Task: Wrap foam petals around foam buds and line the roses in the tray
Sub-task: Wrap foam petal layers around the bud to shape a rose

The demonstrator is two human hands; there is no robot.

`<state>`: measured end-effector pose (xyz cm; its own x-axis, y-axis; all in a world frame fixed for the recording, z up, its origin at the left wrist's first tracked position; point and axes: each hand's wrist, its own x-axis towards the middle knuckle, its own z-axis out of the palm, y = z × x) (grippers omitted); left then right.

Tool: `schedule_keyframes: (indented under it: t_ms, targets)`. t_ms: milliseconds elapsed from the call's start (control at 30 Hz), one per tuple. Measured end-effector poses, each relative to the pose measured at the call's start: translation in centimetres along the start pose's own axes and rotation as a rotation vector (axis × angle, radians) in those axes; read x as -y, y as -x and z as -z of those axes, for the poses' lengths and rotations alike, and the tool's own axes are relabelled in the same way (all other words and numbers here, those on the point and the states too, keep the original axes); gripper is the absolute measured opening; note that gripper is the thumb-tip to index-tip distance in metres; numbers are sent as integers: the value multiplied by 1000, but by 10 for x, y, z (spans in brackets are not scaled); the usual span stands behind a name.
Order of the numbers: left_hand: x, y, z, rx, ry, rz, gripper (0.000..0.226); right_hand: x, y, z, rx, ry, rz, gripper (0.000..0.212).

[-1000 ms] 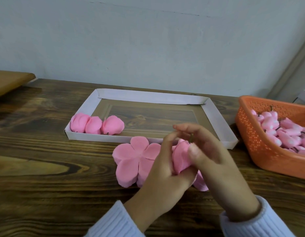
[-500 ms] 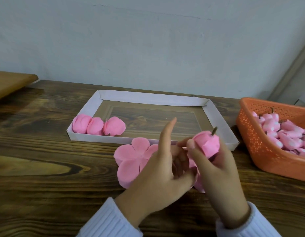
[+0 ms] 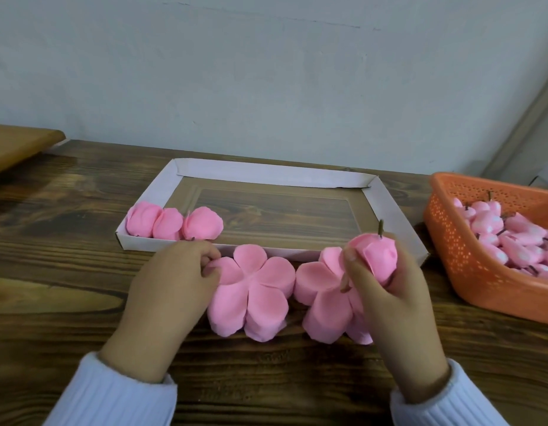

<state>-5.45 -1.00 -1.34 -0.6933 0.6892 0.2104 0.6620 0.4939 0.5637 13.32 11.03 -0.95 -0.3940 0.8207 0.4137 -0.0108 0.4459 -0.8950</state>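
Broadly, a dark wooden surface (image 3: 51, 302) carries everything. The white cardboard tray (image 3: 266, 172) lies at its middle, against the far side. An orange basket (image 3: 450, 256) stands well to the right, heaped with pink foam buds (image 3: 518, 241) on short dark stalks. Three finished roses (image 3: 171, 224) sit touching one another in the tray's near left corner; the rest of that row is unfilled. Just in front of the tray lie two piles of flat five-lobed foam petals, the left petal stack (image 3: 254, 290) and the right petal stack (image 3: 321, 299), side by side and almost touching. The left hand (image 3: 171, 284) rests at the left stack's edge, fingers curled and apparently pinching one lobe. The right hand (image 3: 398, 302) is raised over the right stack with its fingers clasped around a wrapped rose (image 3: 377, 253), whose stem (image 3: 380, 228) points upward. The rose looks very light and soft. A hard squeeze would likely dent it, and a slack grip might let the petals spring open, so it is probably best held round its body, over the overlapping lobes. It seems ready to go beside the third rose.
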Motion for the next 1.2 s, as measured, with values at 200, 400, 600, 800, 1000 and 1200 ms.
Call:
schedule_keyframes:
  t_ms: [200, 400, 600, 800, 1000, 1200]
  targets:
    - [-3, 2, -3, -101, -120, -59, 13, -3, 0, 1, 7, 10, -7, 8]
    - [-3, 3, -4, -142, -165, -93, 14, -3, 0, 0, 14, 22, -27, 7]
    - [-2, 4, -4, -163, -181, -86, 13, -2, 1, -2, 26, 22, -42, 12]
    - [2, 1, -9, -135, -142, -115, 15, -5, 1, -2, 31, 18, -43, 14]
    - [0, -4, -13, -233, 151, -126, 26, -7, 0, -2, 40, -3, -30, 12]
    - [-8, -6, -13, -154, 718, 166, 32, -4, 4, -3, 48, -39, -22, 36]
